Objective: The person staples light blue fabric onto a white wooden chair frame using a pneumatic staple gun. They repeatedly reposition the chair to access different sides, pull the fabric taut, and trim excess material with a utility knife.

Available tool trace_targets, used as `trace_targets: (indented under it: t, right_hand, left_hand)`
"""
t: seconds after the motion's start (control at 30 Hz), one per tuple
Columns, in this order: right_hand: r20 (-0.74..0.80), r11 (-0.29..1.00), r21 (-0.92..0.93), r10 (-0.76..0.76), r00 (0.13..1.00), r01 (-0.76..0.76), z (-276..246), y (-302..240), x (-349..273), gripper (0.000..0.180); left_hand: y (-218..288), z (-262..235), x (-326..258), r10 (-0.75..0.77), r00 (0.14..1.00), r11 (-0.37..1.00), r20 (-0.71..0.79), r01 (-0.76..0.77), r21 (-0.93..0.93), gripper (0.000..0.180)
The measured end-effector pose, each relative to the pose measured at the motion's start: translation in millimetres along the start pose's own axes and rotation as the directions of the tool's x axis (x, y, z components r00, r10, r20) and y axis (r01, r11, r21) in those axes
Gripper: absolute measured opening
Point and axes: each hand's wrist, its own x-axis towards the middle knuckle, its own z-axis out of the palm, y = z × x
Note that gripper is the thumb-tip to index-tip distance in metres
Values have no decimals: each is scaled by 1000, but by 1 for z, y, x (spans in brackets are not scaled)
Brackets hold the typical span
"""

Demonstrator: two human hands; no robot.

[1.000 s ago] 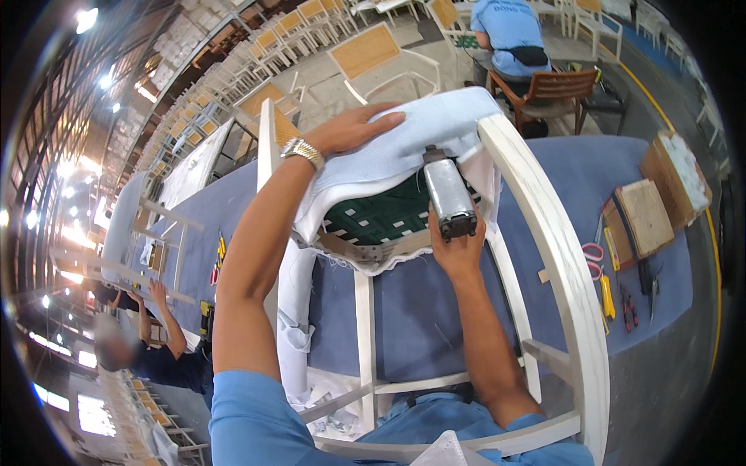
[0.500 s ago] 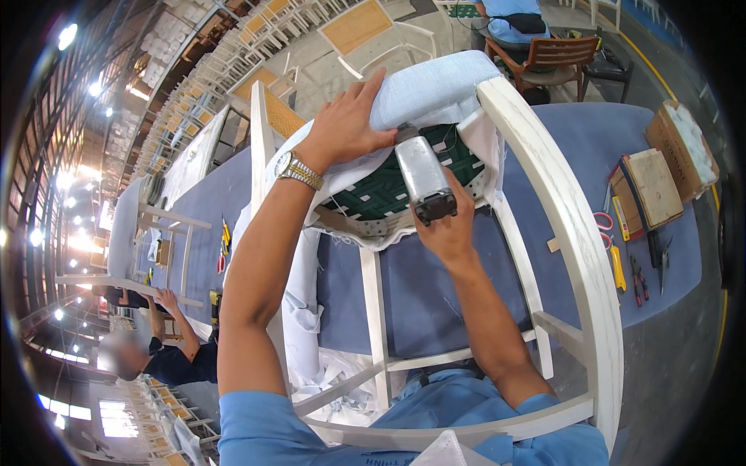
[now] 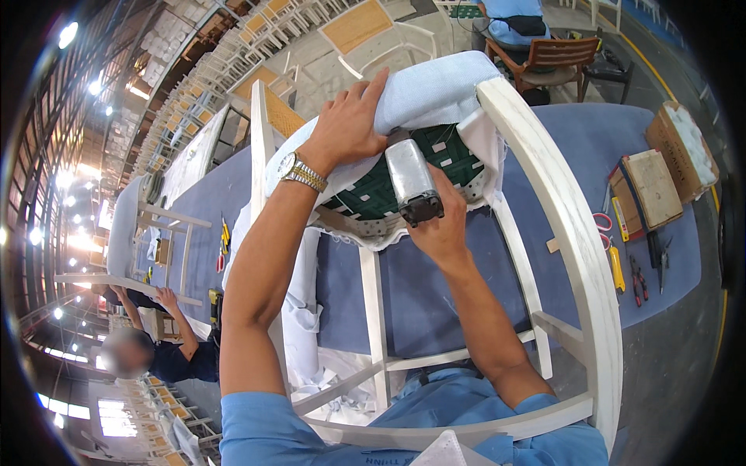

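Observation:
An upturned white wooden chair point(image 3: 571, 194) stands before me, its seat underside showing dark green woven webbing point(image 3: 361, 193). Light blue fabric point(image 3: 439, 85) wraps the seat's far edge. My left hand point(image 3: 346, 128) grips that fabric, fingers over the edge and thumb along its inner side. In my right hand point(image 3: 444, 225) is a silver staple gun point(image 3: 410, 171), its nose against the inner edge of the fabric near my left thumb. The nose's exact contact is hidden behind the tool's body. Ragged white cloth edges point(image 3: 470, 175) line the seat frame.
The chair rests over a blue-grey padded table point(image 3: 435, 279). At right lie red-handled scissors point(image 3: 604, 221), a yellow-handled tool point(image 3: 617, 268), pliers point(image 3: 639, 281) and open boxes point(image 3: 684, 147). At left, another person point(image 3: 175, 342) handles an upturned chair point(image 3: 128, 225).
The staple gun and my right hand have shifted slightly left along the seat edge. My left hand keeps nearly the same place. The person at left has moved their arms a little.

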Motion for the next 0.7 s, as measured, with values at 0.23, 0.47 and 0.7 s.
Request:
trace_targets:
  t: [0.23,0.47,0.7]
  right_hand:
    - [27,1000,31,0,1000,-1,4,-4,-1,55]
    - [-173,983,-105,-164,971,148,-5,9,4,43]
    - [-62,997,-34,-75,995,73,-10,22,-1,40]
  left_hand:
    - [1,4,-18,158,983,987,-90,-155,36,105]
    - [-37,-41,-5,247,967,892,-61,-252,-375,73]
    - [-73,-12,20,19,976,909,217,74,-410,74]
